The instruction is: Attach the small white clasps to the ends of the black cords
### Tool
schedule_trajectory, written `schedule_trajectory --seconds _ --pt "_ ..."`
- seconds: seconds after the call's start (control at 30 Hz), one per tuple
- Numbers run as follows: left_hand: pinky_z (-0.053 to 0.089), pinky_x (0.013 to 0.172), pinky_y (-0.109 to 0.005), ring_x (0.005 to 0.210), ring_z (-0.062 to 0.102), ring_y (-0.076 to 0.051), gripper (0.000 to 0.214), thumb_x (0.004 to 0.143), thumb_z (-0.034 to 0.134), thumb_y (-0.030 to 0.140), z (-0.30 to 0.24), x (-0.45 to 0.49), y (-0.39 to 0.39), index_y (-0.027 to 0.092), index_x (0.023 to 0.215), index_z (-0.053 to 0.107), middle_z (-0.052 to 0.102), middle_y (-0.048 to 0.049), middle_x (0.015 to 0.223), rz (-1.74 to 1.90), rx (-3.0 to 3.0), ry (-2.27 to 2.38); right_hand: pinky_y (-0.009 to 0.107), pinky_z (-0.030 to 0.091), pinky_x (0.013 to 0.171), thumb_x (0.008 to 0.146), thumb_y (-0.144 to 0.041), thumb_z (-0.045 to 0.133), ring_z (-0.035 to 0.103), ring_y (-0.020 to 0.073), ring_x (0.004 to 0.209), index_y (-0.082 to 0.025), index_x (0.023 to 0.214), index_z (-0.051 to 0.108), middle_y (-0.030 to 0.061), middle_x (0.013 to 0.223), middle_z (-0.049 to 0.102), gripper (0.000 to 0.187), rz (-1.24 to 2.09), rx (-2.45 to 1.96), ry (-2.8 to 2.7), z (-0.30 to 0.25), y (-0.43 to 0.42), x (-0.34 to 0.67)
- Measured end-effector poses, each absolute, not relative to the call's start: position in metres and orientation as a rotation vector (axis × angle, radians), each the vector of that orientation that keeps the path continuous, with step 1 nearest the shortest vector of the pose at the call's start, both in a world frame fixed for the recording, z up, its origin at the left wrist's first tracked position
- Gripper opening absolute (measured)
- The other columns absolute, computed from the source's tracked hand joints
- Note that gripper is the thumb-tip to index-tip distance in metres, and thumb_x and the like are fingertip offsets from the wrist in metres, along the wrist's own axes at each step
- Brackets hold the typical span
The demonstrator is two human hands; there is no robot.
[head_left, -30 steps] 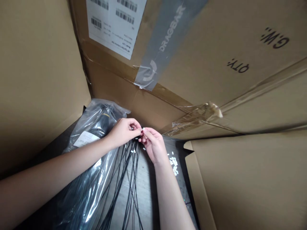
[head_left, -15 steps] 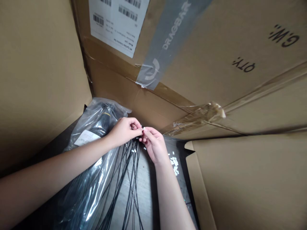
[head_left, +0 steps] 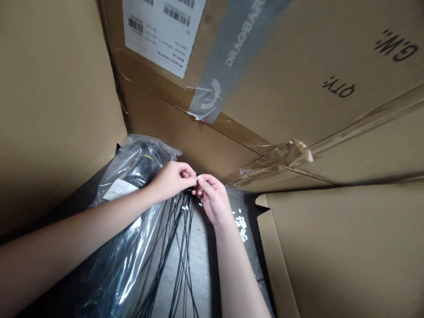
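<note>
My left hand (head_left: 172, 180) and my right hand (head_left: 214, 199) meet at their fingertips above the work surface, both pinched. A small white connector (head_left: 198, 177) shows at the right fingertips. The left fingers are closed on a thin black wire, whose dark end shows only slightly and is mostly hidden. Below the hands a loose bunch of black wires (head_left: 165, 247) fans toward me, several with small white connectors (head_left: 184, 207) at their far ends. Beside my left forearm lies a clear plastic bag (head_left: 132, 254) of bundled black wires with a white label.
A scatter of small white connectors (head_left: 242, 227) lies right of my right wrist on the grey surface (head_left: 201, 260). Cardboard walls stand around: a left panel (head_left: 56, 97), a taped, labelled carton (head_left: 291, 88) behind, and a low flap (head_left: 347, 247) at right.
Hardly anything differs. The fingertips have shifted slightly around the small white connector, and the dark wire end shows less. Both hands stay in nearly the same place.
</note>
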State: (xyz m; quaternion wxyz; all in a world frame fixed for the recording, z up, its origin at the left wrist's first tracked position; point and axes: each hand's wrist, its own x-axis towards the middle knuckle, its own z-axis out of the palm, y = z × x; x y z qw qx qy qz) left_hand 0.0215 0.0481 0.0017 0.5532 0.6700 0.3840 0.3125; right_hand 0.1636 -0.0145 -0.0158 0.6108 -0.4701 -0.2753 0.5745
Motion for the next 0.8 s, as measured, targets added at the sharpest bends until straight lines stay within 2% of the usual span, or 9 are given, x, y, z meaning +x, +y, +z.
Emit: schedule_trajectory --seconds 0.47,0.8 --pt "0.044 0.06 -0.023 0.064 0.063 -0.014 0.014 0.073 0.063 0.026 -0.0003 0.0202 0.0497 0.015 0.075 0.071 0.07 -0.0024 0.068 0.725 1.638 0.978 0.023 0.055 0.056 0.066 -0.035 0.084 0.048 0.0052 0.051 -0.019 0.079 0.068 -0.0053 0.065 0.059 0.026 1.241 -1.122 -0.719 -0.0199 -0.0141 0.1601" --pt "0.039 0.056 -0.021 0.06 0.056 -0.011 0.013 0.073 0.063 0.026 0.0 0.0196 0.0491 0.015 0.074 0.07 0.065 0.0001 0.064 0.734 1.7 1.004 0.021 0.049 0.047 0.07 -0.038 0.081 0.047 0.0059 0.05 -0.017 0.079 0.067 -0.0053 0.063 0.057 0.027 1.137 -1.193 -0.788 -0.0242 -0.0134 0.1576"
